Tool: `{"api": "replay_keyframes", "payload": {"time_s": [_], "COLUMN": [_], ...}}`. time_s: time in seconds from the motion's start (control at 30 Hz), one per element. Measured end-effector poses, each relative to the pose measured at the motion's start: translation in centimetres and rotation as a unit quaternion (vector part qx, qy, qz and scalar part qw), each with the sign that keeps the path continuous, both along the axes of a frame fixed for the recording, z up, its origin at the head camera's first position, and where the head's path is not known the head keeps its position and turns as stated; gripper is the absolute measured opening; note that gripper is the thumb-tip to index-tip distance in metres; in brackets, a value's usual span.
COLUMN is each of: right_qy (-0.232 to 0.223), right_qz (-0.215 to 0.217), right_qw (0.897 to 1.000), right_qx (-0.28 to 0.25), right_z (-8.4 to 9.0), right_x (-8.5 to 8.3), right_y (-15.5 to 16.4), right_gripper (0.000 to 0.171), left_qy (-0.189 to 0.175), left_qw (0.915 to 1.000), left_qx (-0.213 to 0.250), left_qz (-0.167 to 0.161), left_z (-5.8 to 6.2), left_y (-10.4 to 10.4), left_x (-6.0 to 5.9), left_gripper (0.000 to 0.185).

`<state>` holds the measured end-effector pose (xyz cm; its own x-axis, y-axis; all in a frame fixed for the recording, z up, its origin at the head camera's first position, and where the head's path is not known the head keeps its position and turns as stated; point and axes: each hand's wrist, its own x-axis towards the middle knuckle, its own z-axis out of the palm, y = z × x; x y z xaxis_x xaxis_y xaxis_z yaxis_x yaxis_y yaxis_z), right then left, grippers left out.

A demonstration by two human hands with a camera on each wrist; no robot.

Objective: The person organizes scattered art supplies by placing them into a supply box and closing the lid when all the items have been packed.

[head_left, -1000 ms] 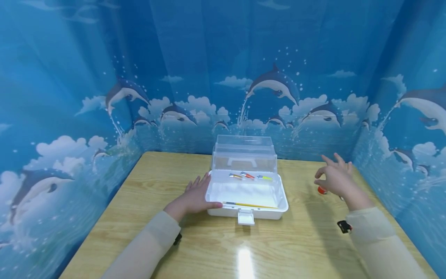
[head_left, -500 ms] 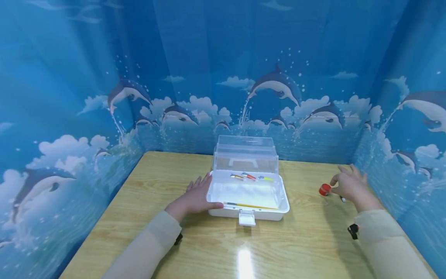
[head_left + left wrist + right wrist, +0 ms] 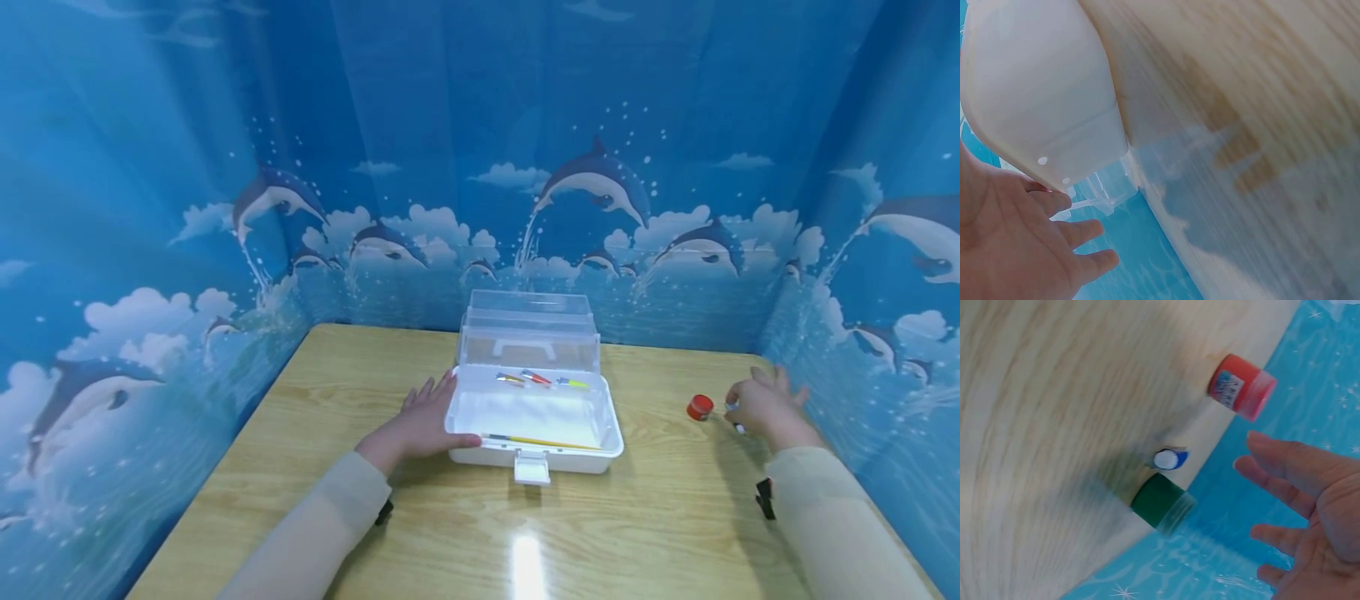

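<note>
A white plastic box [image 3: 617,433] stands with its clear lid [image 3: 525,325] raised. My left hand [image 3: 416,421] rests against the box's left side, fingers extended and thumb along the front rim. Inside lie a yellow paintbrush [image 3: 543,442] and three small slim pieces [image 3: 536,379] in gold, red and yellow. On the right, my right hand [image 3: 776,408] hovers beside a red jar [image 3: 700,407], holding nothing. The right wrist view shows its thumb and fingers apart from a green jar [image 3: 1161,503] and a small blue thing with a round white end [image 3: 1167,459].
The wooden table [image 3: 645,533] ends at blue dolphin-print curtains [image 3: 420,167] at the back and both sides. An unfastened white latch [image 3: 532,469] hangs out from the box's front. Part of the right side's small things is hidden under my right hand.
My right hand has moved right and lower, from over the red jar to beside it, leaving the jar fully visible. My left hand has stayed on the box.
</note>
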<state>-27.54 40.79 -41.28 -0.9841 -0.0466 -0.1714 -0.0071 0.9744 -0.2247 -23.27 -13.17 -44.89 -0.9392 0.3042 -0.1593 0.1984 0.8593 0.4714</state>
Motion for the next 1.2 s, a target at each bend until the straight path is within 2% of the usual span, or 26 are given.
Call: {"api": "replay_keyframes", "payload": {"time_s": [0.33, 0.77, 1.07, 1.2], "right_qy": [-0.029, -0.065, -0.049, -0.043], "right_qz": [-0.016, -0.014, -0.037, -0.048], "right_qw": [0.999, 0.997, 0.998, 0.997], "right_qx": [-0.003, 0.03, 0.035, 0.035], "right_z": [-1.0, -2.6, -2.6, -2.3], "right_x": [-1.2, -2.8, -2.6, -2.3], "right_y": [0.8, 1.8, 1.8, 1.5], "right_gripper": [0.028, 0.017, 0.038, 0.039], "left_qy": [0.004, 0.003, 0.007, 0.007], "left_qw": [1.0, 1.0, 1.0, 1.0], "left_qx": [0.006, -0.009, -0.006, -0.007], "left_qz": [-0.001, 0.002, 0.0, 0.0], "left_z": [0.1, -0.4, -0.5, -0.6], "left_y": [0.0, 0.0, -0.1, -0.1], "left_x": [0.0, -0.2, -0.3, -0.3], "left_gripper": [0.123, 0.13, 0.129, 0.13]}}
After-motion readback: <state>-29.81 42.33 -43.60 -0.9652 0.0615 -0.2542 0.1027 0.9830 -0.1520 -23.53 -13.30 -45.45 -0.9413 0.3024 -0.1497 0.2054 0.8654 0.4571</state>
